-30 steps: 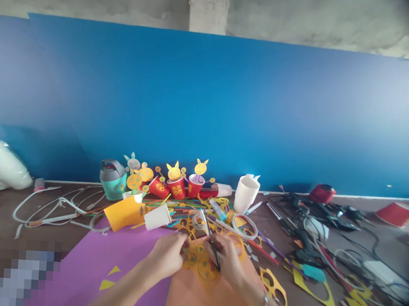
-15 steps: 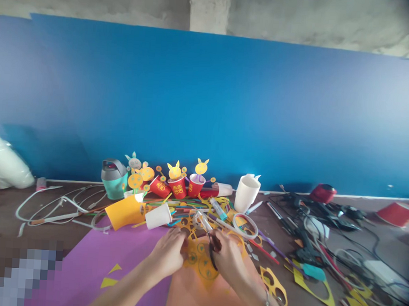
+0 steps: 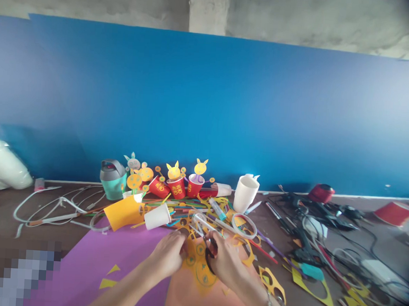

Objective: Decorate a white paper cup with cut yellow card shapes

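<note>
My left hand [image 3: 171, 251] pinches the left edge of a yellow-orange paper sheet [image 3: 203, 272] marked with drawn circles. In my right hand [image 3: 223, 260] is a pair of scissors [image 3: 209, 254] with dark handles, their blades pointing up and left at the sheet's far part. The sheet hangs over orange paper [image 3: 195, 302], next to purple paper [image 3: 115, 258] with small yellow scraps [image 3: 108, 283] on it. Just beyond my hands lie cut yellow scraps and thin coloured sticks.
Red cups [image 3: 177, 188] with paper animal faces stand by the blue panel [image 3: 207, 102], near a teal container [image 3: 113, 180]. A white cup [image 3: 157, 216] lies tipped. White cups [image 3: 246, 194] are stacked upright. Cables, a glue gun [image 3: 305, 251] and cut-out paper [image 3: 316, 287] lie at right.
The scissors have turned slightly and their blades look more spread. The sheet has tilted a little in my left hand, and the whole view has shifted slightly.
</note>
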